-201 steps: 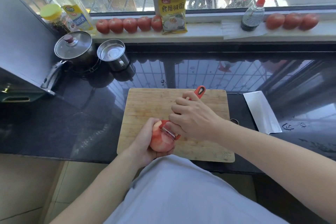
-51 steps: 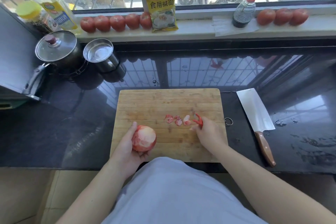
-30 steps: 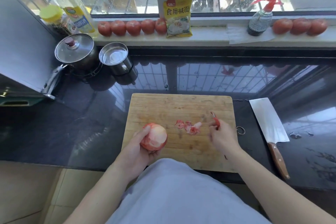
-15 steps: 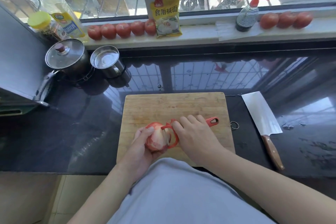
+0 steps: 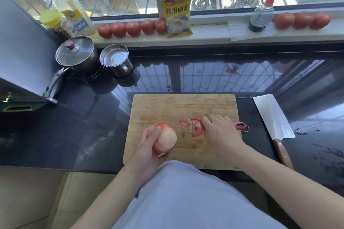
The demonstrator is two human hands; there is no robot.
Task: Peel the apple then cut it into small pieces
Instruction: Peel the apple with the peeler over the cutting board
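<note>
Head view: peeling is almost finished, and the risks are a slip and a cut.

Head view again, closer: left hand grips the apple above the cutting board, a red cap of skin remaining; right hand holds the peeler over the peel scraps. The wet flesh may slide; the blade may nick the thumb. The cleaver lies just beside the board.

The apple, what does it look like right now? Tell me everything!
The apple is round and mostly peeled: pale pinkish flesh shows, with red skin left along the top. The left hand grips it from below and behind, holding it over the near left part of the wooden board. It is whole, not cut. The peeler is apart from it.
</note>
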